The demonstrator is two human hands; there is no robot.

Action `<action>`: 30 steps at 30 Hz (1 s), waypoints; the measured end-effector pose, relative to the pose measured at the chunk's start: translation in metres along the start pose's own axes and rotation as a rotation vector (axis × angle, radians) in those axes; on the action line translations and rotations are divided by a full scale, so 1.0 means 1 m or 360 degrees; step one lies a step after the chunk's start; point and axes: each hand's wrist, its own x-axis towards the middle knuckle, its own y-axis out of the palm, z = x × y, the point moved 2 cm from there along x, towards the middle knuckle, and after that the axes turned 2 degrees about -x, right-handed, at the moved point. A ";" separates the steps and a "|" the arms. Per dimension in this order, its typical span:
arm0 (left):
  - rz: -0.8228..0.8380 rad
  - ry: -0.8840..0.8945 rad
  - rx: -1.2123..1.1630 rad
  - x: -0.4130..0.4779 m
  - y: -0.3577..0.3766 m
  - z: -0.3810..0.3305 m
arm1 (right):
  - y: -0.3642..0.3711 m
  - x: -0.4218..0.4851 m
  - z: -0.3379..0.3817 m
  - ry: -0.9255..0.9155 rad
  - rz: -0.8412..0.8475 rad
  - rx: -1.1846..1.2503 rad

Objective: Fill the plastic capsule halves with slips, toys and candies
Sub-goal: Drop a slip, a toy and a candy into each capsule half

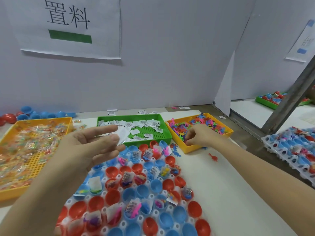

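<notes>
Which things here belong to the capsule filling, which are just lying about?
Job: white rack of red and blue plastic capsule halves; green tray of paper slips; yellow tray of colourful toys; yellow tray of wrapped candies.
Idle: loose red toy; paper wall sign.

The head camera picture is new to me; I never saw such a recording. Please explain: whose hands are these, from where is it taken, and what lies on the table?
No machine is here: a person works with bare hands. One camera, worn on the head, looks forward and down, so both arms enter from below. On the table stand a left yellow tray of wrapped candies, a green tray of paper slips and a right yellow tray of small plastic toys. In front lies a white holder with red and blue capsule halves, some already filled. The left hand hovers above it; white slips show at its fingers, but blur hides whether it pinches them. The right hand reaches into the toy tray, fingers curled among the toys.
</notes>
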 end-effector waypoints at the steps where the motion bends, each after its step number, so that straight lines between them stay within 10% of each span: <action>1: -0.0002 0.0007 0.0005 -0.001 0.000 -0.001 | -0.004 0.000 -0.003 0.0010 -0.0068 0.0050; 9: -0.0040 0.0112 0.0086 -0.010 0.011 -0.005 | -0.046 -0.037 0.030 -0.0017 -0.0579 0.1068; 13: -0.0073 0.0179 0.0136 -0.016 0.016 -0.008 | -0.051 -0.097 0.101 -0.0565 -0.0289 0.1578; 18: -0.0037 0.0249 0.0188 -0.024 0.020 -0.014 | -0.047 -0.146 0.161 -0.1046 -0.0072 0.1410; 30: 0.0344 0.0053 0.0146 -0.035 0.015 -0.021 | -0.065 -0.127 0.177 -0.1001 0.0299 0.1100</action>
